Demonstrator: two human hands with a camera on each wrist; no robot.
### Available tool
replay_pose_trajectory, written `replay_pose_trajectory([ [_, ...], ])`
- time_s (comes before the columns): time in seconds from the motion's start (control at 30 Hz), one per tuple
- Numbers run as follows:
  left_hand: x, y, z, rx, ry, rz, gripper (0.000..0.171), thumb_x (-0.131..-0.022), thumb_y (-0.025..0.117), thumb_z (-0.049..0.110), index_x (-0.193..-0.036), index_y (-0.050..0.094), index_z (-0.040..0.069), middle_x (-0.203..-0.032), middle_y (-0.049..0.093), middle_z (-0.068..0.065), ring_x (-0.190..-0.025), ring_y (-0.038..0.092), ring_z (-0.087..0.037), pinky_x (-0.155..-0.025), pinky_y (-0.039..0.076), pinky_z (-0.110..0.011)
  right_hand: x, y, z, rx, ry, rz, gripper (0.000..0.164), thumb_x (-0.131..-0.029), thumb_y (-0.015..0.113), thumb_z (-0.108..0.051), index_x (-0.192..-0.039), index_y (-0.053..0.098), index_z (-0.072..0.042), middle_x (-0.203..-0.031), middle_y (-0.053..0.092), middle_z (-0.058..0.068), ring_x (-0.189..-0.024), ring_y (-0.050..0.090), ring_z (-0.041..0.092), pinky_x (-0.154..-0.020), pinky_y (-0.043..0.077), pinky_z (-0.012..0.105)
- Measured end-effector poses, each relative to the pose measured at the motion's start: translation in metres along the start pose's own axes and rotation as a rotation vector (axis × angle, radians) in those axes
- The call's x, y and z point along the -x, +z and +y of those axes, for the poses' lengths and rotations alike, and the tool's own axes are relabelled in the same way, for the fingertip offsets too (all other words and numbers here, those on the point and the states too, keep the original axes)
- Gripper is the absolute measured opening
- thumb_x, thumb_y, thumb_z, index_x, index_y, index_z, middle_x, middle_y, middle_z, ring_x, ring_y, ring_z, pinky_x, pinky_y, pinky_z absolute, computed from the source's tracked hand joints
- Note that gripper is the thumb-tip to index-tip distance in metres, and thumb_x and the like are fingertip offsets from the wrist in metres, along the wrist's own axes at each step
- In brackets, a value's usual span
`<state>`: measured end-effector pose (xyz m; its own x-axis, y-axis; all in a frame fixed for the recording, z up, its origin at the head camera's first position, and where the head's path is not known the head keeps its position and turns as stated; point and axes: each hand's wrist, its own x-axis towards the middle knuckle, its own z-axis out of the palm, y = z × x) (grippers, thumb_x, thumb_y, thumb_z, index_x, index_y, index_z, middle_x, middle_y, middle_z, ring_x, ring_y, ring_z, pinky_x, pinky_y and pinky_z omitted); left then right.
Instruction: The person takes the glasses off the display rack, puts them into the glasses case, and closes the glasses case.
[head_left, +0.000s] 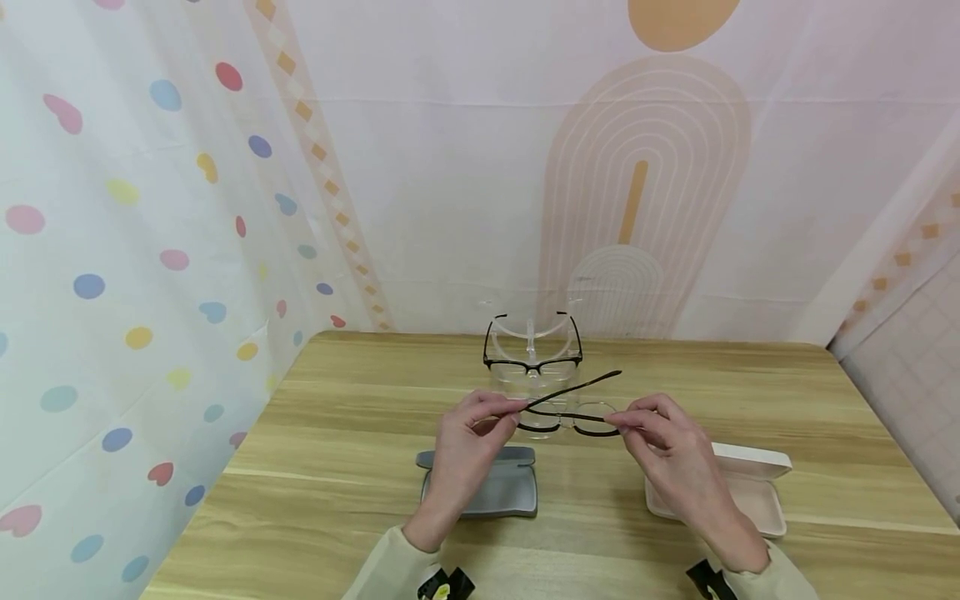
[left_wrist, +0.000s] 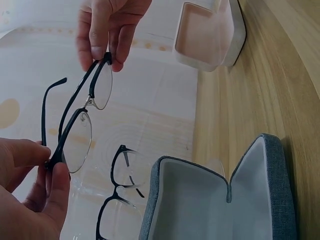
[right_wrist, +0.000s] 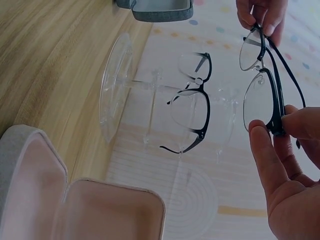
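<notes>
A pair of eyeglasses [head_left: 597,432] with black upper rims and thin metal lower rims is held up between both hands. The left hand [head_left: 467,450] pinches one end of the frame by its hinge, between thumb and fingers. At the opposite end, the right hand [head_left: 678,458] grips the frame corner the same way. One black temple [left_wrist: 75,100] runs close along the front; the other temple [head_left: 585,384] angles away. Behind the hands, a second black half-rim pair [head_left: 532,367] sits on a clear display stand [right_wrist: 151,112].
An opened grey glasses case [head_left: 510,493] lies beneath the left hand. Another opened case [head_left: 757,500], off-white with a pink lining, lies by the right wrist. The wooden table [head_left: 315,467] meets a patterned curtain [head_left: 450,167] at its back edge.
</notes>
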<state>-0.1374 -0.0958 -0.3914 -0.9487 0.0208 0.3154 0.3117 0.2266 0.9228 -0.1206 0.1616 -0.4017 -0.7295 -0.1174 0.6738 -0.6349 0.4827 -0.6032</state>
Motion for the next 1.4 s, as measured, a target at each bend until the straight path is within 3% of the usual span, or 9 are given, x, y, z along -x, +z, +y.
replay_pose_trajectory([
  [0.3, 0.002, 0.0, -0.001, -0.083, -0.003, 0.006, 0.018, -0.091, 0.075, 0.001, -0.099, 0.084, 0.014, -0.102, 0.071, 0.002, -0.099, 0.067, -0.018, -0.083, 0.058, -0.024, 0.0, 0.0, -0.001, 0.007, 0.019, 0.011, 0.031, -0.085, 0.073, 0.017, -0.099, 0.077, -0.011, -0.099, 0.068, -0.002, -0.088, 0.065, 0.002, -0.074, 0.055, 0.012],
  [0.53, 0.002, 0.0, -0.002, -0.114, 0.015, 0.007, 0.019, -0.091, 0.074, 0.001, -0.098, 0.085, 0.016, -0.103, 0.071, 0.003, -0.099, 0.068, -0.018, -0.081, 0.058, -0.024, 0.0, 0.001, -0.004, 0.024, 0.091, 0.005, 0.027, -0.088, 0.074, 0.012, -0.106, 0.072, -0.008, -0.102, 0.068, -0.001, -0.092, 0.064, 0.002, -0.075, 0.055, 0.012],
  [0.83, 0.002, 0.0, -0.001, -0.115, 0.028, 0.002, 0.022, -0.089, 0.073, -0.003, -0.097, 0.085, 0.014, -0.102, 0.071, 0.002, -0.1, 0.068, -0.019, -0.081, 0.059, -0.025, 0.0, 0.0, -0.006, -0.043, 0.194, -0.028, 0.035, -0.093, 0.072, 0.007, -0.125, 0.069, -0.007, -0.123, 0.057, 0.008, -0.094, 0.073, 0.026, -0.079, 0.057, 0.015],
  [0.97, 0.002, -0.001, -0.002, -0.114, 0.025, -0.004, 0.022, -0.089, 0.073, -0.003, -0.098, 0.084, 0.014, -0.103, 0.071, 0.002, -0.101, 0.068, -0.019, -0.082, 0.059, -0.025, -0.001, 0.0, -0.005, -0.041, 0.162, -0.03, 0.032, -0.093, 0.072, 0.007, -0.121, 0.072, -0.007, -0.126, 0.06, 0.008, -0.093, 0.073, 0.022, -0.078, 0.057, 0.015],
  [1.17, 0.003, -0.008, -0.005, -0.047, 0.015, -0.029, 0.018, -0.091, 0.075, 0.0, -0.103, 0.083, 0.011, -0.106, 0.072, -0.002, -0.096, 0.07, -0.018, -0.085, 0.059, -0.025, -0.002, 0.004, -0.003, -0.018, 0.096, -0.021, 0.027, -0.09, 0.073, 0.01, -0.108, 0.077, -0.01, -0.111, 0.071, 0.002, -0.092, 0.067, 0.003, -0.075, 0.056, 0.013],
  [1.4, 0.004, -0.019, -0.01, 0.12, -0.015, -0.068, 0.018, -0.089, 0.077, -0.002, -0.106, 0.08, 0.005, -0.111, 0.071, -0.01, -0.1, 0.071, -0.018, -0.086, 0.059, -0.026, -0.001, 0.008, -0.007, -0.05, 0.17, -0.036, 0.021, -0.093, 0.073, 0.004, -0.106, 0.078, -0.012, -0.106, 0.073, -0.001, -0.092, 0.067, 0.003, -0.075, 0.057, 0.015],
])
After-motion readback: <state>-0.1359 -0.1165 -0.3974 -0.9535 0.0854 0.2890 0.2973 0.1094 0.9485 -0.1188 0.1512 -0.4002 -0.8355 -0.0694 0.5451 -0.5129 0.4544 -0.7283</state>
